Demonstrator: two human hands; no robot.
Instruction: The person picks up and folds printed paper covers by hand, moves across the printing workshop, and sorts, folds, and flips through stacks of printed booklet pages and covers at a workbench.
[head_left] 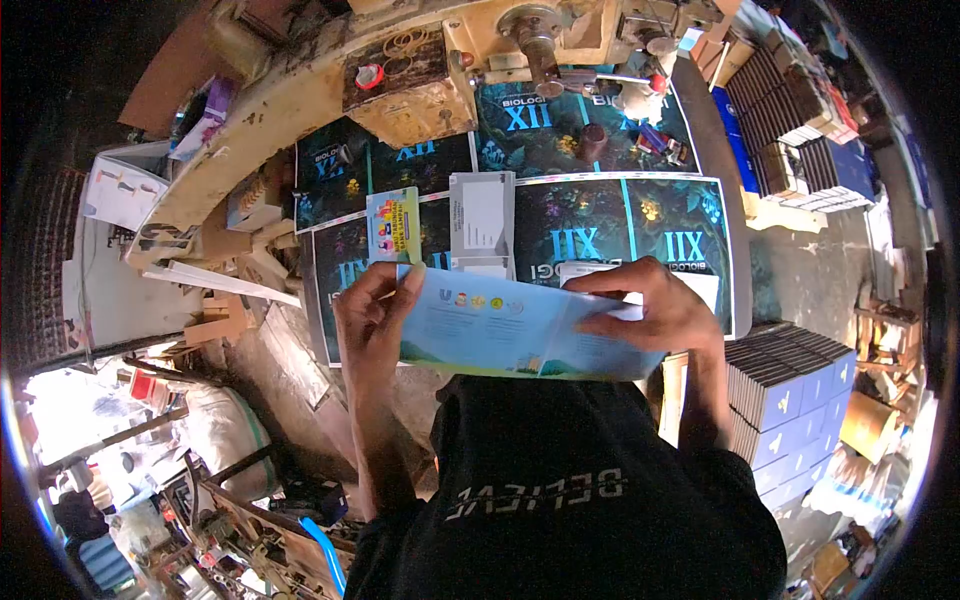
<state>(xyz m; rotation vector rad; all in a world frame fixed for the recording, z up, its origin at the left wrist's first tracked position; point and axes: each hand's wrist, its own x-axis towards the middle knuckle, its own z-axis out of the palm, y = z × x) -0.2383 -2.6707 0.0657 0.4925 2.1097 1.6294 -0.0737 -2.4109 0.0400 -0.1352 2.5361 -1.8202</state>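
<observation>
In front of my chest is a light blue printed booklet cover [490, 330], spread wide with a row of small logos near its top edge. My left hand [375, 318] pinches its upper left corner between thumb and fingers. My right hand [660, 312] is closed over its right part, and a white paper edge [632, 300] shows between the fingers. Just beyond, on the table, lie a small colourful booklet [393, 225] and a stack of white-and-grey printed forms [482, 222]. Part of another white pile is hidden behind my right hand.
Large dark printed sheets marked BIOLOGI XII [575, 240] cover the table. A heavy cream-coloured machine [410, 85] stands at its far side. Blue book stacks [790, 405] rise at the right, with more books [800, 140] behind. A white sack [228, 440] sits lower left.
</observation>
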